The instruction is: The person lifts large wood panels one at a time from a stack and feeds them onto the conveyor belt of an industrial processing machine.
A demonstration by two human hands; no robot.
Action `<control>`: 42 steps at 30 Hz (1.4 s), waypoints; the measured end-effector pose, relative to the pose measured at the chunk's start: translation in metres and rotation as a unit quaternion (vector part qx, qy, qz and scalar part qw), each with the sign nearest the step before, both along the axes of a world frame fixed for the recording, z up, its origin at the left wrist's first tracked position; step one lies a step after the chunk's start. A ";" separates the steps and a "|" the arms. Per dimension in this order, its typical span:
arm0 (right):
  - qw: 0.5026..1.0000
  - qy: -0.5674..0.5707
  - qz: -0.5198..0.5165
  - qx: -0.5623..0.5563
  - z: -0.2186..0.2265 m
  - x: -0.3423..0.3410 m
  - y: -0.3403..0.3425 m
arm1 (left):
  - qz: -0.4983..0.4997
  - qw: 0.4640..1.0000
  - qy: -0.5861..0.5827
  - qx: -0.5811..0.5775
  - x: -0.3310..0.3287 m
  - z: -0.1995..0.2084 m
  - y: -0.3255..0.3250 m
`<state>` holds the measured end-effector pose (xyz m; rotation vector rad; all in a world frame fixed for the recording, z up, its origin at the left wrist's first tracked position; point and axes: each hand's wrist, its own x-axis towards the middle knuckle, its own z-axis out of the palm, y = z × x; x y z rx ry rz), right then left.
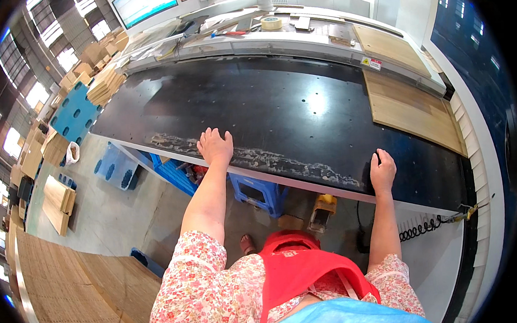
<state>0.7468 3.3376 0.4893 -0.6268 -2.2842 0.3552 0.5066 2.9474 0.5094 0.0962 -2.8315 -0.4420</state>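
Note:
My left hand [215, 146] lies palm down near the front edge of the black work table [255, 97], its fingers spread and nothing in them. At the right, my right hand [383, 171] rests on the same front edge with its fingers loosely bent and a gap by the thumb; it holds nothing I can see. A flat wood panel [413, 109] lies on the table's right end, beyond my right hand, and runs back under a white machine beam [299, 45]. A worn, scratched strip [288, 161] shows on the tabletop between my hands.
A tape roll [271, 23] and loose tools lie on the beam. Below the table are a blue stool [259, 193], a yellow foot pedal [322, 211] and a coiled black hose [420, 230]. Stacked boards [72, 294] stand at lower left; a blue pallet [76, 112] is farther back.

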 end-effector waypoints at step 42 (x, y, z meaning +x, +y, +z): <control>0.996 -0.076 -0.020 0.033 0.007 0.002 -0.013 | 0.003 0.998 0.059 0.018 -0.005 -0.011 -0.003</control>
